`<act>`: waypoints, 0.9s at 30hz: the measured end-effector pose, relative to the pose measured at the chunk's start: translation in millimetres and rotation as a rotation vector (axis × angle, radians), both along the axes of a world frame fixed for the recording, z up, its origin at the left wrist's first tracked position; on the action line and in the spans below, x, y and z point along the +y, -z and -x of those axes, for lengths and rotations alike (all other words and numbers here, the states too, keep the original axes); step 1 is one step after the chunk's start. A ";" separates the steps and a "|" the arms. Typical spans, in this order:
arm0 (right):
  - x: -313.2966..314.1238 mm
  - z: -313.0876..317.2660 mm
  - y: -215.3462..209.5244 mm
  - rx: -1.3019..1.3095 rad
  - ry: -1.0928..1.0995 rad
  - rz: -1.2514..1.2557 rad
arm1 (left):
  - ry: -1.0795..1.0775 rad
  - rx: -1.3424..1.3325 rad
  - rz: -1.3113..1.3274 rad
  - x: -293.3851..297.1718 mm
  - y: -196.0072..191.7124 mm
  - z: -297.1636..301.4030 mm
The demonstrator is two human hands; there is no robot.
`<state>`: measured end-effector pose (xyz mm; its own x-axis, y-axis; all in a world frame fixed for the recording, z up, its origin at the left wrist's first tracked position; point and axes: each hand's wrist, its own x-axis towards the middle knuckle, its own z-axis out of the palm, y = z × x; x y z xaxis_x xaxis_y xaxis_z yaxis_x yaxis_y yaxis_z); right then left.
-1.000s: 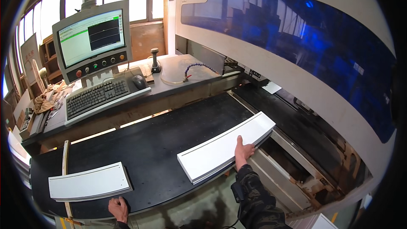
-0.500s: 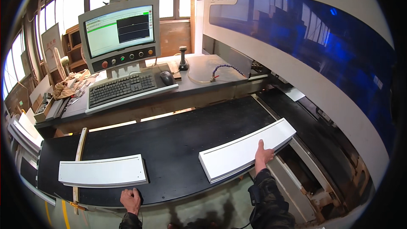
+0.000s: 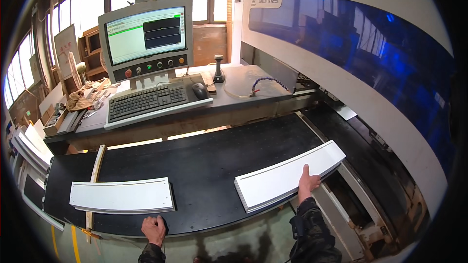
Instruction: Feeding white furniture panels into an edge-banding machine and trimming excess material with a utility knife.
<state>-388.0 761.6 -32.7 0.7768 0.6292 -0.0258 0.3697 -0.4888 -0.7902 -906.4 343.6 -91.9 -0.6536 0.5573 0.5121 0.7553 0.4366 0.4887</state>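
Observation:
Two stacks of white curved panels lie on a black table [image 3: 200, 165]. My right hand [image 3: 308, 183] rests at the near edge of the right stack [image 3: 287, 173], its thumb on the top panel and its fingers along the side, partly hidden. That top panel has a thin groove along its far edge. My left hand [image 3: 154, 230] is closed in a loose fist at the table's near edge, with nothing visible in it. Just beyond it, apart from the hand, is the left stack [image 3: 122, 196], with small holes near its ends.
A wooden strip [image 3: 97, 165] runs under the left stack. Behind the table are a keyboard [image 3: 146, 101], mouse [image 3: 199, 91], monitor [image 3: 126, 44] and handheld scanner [image 3: 219, 70]. A large white machine with a blue window [image 3: 351, 34] overhangs the right side, beside rails [image 3: 358, 182].
The whole view has shifted slightly, so everything sits a little farther right in the picture. Both hands keep nearly the same places against the table and stacks.

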 end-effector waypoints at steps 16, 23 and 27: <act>-2.2 0.0 -1.2 0.061 -0.010 -0.063 | 0.017 0.011 -0.019 1.1 12.3 4.7; -7.4 -1.3 -8.6 0.131 -0.020 -0.081 | 0.007 -0.003 0.002 0.3 17.4 7.2; -3.5 -20.0 0.6 0.169 -0.025 -0.090 | 0.025 0.015 -0.040 4.9 16.6 6.0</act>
<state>-368.0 758.1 -33.3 0.7505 0.6537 -0.0974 0.2388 -0.4057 -0.8823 -912.4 348.4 -108.5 -0.6319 0.5520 0.5440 0.7730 0.3977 0.4944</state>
